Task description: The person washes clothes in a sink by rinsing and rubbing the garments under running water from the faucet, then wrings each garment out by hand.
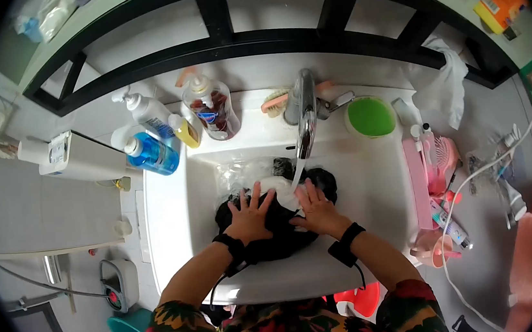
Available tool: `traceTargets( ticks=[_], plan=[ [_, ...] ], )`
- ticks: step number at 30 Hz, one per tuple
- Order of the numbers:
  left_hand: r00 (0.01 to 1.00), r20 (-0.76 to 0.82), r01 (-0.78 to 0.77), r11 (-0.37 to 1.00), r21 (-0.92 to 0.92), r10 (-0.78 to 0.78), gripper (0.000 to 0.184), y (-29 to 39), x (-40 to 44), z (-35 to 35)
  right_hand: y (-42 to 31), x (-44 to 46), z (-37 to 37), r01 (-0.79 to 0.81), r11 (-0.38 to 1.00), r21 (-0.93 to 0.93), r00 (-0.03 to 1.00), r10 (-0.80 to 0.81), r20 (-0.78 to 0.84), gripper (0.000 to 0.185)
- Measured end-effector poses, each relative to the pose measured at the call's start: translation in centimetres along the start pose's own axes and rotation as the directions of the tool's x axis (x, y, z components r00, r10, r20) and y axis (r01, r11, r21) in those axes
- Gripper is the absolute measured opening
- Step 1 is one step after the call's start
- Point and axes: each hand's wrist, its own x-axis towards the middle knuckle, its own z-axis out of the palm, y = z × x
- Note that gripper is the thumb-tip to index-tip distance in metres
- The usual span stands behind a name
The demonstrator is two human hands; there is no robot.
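Note:
A wet black cloth garment (280, 239) with a white part (279, 185) lies bunched in the white sink (373, 200). My left hand (250, 218) rests flat on its left side, fingers spread. On the right side, my right hand (317, 211) presses down with its fingers stretched out. Water runs from the chrome faucet (305, 120) onto the cloth between my hands. Dark folds of the cloth sit in shallow water at the back of the basin. Both wrists wear black bands.
Behind the sink's left stand a blue bottle (152, 154), a white pump bottle (149, 113) and a clear pump bottle (211, 110). A brush (274, 103) and a green bowl (370, 117) flank the faucet. A pink bin of toiletries (418, 182) hangs at right. A black frame (266, 41) spans above.

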Motion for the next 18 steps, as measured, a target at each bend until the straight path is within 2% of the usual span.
traceTargets(
  ticks=[1,3,5,7,8,9,10,11,12,13,14,15,16,17,18],
  plan=[
    [1.0,0.012,-0.001,1.0,0.006,0.001,0.112,-0.2,0.7,0.1,0.3,0.7,0.1,-0.004,1.0,0.012,1.0,0.004,0.003,0.085],
    [0.997,-0.068,0.028,1.0,0.001,-0.028,0.113,-0.1,2.1,0.0,1.1,2.1,-0.1,-0.066,0.996,0.058,0.997,0.064,0.032,0.085],
    [0.993,-0.11,0.042,0.998,0.044,-0.037,0.111,0.1,2.9,-0.7,1.5,2.8,0.0,-0.063,0.996,0.058,0.997,0.065,-0.032,0.088],
    [0.999,-0.004,0.036,0.999,-0.038,-0.036,0.106,0.1,3.3,-2.1,1.0,2.9,-1.0,-0.133,0.978,0.16,0.991,0.134,0.009,0.077],
    [0.997,-0.057,0.051,0.998,-0.033,-0.053,0.092,0.5,3.4,-2.7,2.2,3.5,-0.3,-0.135,0.978,0.162,0.99,0.138,-0.007,0.077],
    [0.997,-0.068,0.035,0.999,-0.015,-0.036,0.092,0.5,3.5,-3.0,4.4,4.7,0.8,-0.039,0.952,0.303,0.999,0.031,0.034,0.076],
    [0.994,-0.108,-0.003,0.999,-0.034,-0.001,0.081,0.3,3.5,-2.9,4.8,4.8,-0.2,0.05,0.896,0.442,0.994,-0.086,0.061,0.076],
    [0.989,-0.144,-0.032,0.998,-0.062,0.023,0.07,0.2,3.3,-2.4,5.9,4.4,-1.6,-0.064,0.627,0.776,0.988,-0.07,0.138,0.067],
    [0.957,-0.281,-0.108,0.987,-0.115,0.072,0.051,0.1,2.7,-1.5,6.2,4.0,-3.6,-0.116,0.691,0.714,0.993,0.06,0.102,0.066],
    [0.958,-0.277,-0.102,0.989,-0.11,0.068,0.051,0.1,1.7,-1.2,6.6,3.5,-4.4,-0.177,0.738,0.651,0.981,0.187,0.055,0.065],
    [0.959,-0.267,-0.125,0.988,-0.092,0.096,0.052,0.0,0.7,-1.0,7.8,3.3,-3.1,-0.175,0.731,0.66,0.981,0.186,0.054,0.065],
    [0.958,-0.259,-0.149,0.986,-0.073,0.126,0.053,-0.1,-0.3,-1.0,9.4,3.7,-0.9,-0.163,0.887,0.432,0.956,0.251,-0.153,0.065],
    [0.95,-0.279,-0.167,0.983,-0.075,0.14,0.05,-0.2,-1.5,-0.9,9.6,3.6,0.0,-0.201,0.965,0.17,0.897,0.251,-0.365,0.065],
    [0.95,-0.277,-0.169,0.984,-0.065,0.145,0.05,-0.6,-2.6,-1.2,9.8,3.7,0.8,-0.2,0.963,0.178,0.893,0.254,-0.37,0.065],
    [0.955,-0.272,-0.165,0.973,-0.162,0.116,0.048,-0.8,-4.0,-1.8,8.8,3.7,1.2,-0.158,0.937,0.311,0.935,0.243,-0.257,0.065]
  ],
)
